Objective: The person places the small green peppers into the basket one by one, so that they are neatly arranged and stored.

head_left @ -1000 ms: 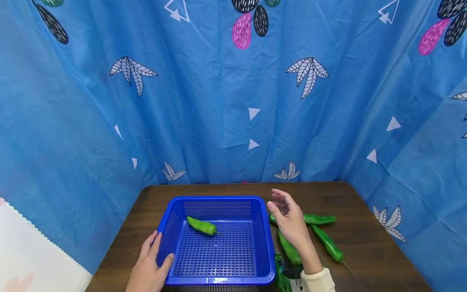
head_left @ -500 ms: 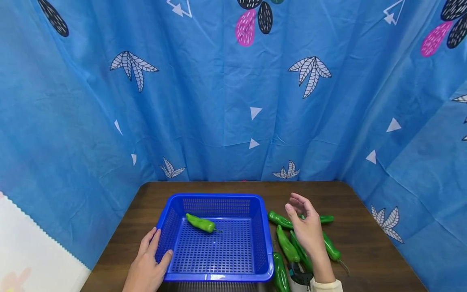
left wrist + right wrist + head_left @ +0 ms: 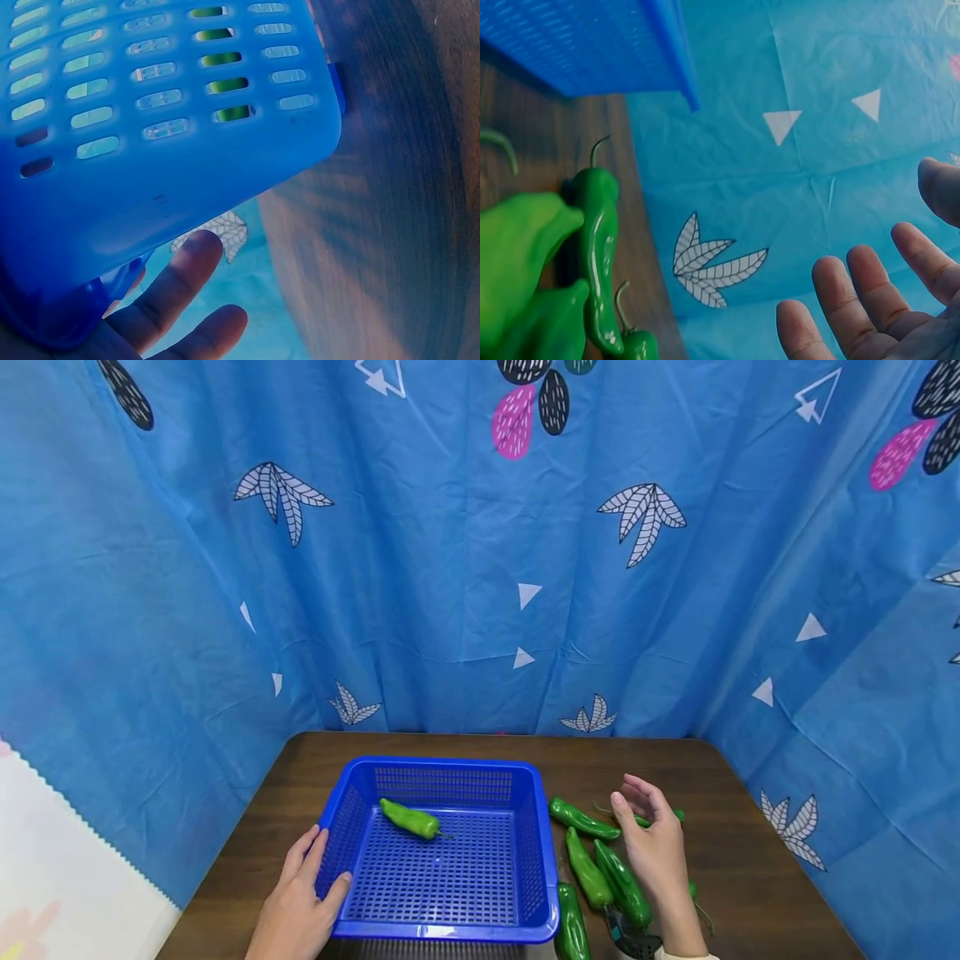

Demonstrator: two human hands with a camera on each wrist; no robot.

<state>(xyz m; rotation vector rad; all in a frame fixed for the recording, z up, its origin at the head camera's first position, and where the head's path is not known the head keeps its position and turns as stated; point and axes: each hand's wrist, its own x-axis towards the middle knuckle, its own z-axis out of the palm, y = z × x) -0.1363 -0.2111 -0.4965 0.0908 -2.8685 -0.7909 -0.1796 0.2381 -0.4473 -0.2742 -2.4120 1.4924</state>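
Note:
A blue plastic basket with slotted walls stands on the table, one green pepper lying inside toward its back left. My left hand holds the basket's left rim near the front, thumb over the rim and fingers along the outside. In the left wrist view two fingers extend beside the basket wall. My right hand hovers over the peppers at right, fingers loosely bent, nothing held. Beneath and beside it lie several green peppers, some partly hidden by the hand and forearm. The right wrist view shows its fingertips spread apart.
The dark wooden table ends at a blue patterned curtain behind and at both sides. Another green pepper lies close against the basket's front right corner. A black wrist device shows at the right wrist.
My right hand has moved right and toward me, away from the basket, uncovering more peppers. The left hand stays at the basket rim, and the head view has shifted slightly.

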